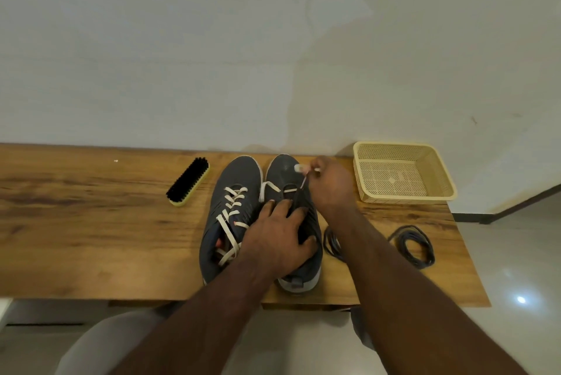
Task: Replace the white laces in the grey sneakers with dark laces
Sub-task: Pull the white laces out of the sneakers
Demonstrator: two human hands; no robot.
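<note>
The table (91, 222) runs against the wall, so the only free way to draw anything out is toward me or sideways, and there is plenty of bare wood to my left. The two sneakers stand side by side in the middle, toes to the wall, heels near the front edge; the right sneaker (285, 171) has its heel almost at that edge, so I judge it could slide off if I tug hard toward myself. That is why my left hand (277, 241) lies spread over its tongue and throat, pressing it down, fingers fairly straight. The left sneaker (233, 174) is fully strung with its white lace (233, 210), untouched. The basket (403, 172) sits at the far right corner, near enough to take the old laces, I suppose. The dark laces (414, 245) lie coiled near the right edge of the table, and another dark loop shows just beside the right sneaker, partly behind my forearm. The brush (188, 181) lies well clear on the left. My right hand (332, 184) is raised over the toe, fingers pinched on the end of the right sneaker's lace (268, 188), drawing it up and away from the lowest eyelets; only a short loop of white is left across the toe end.
</note>
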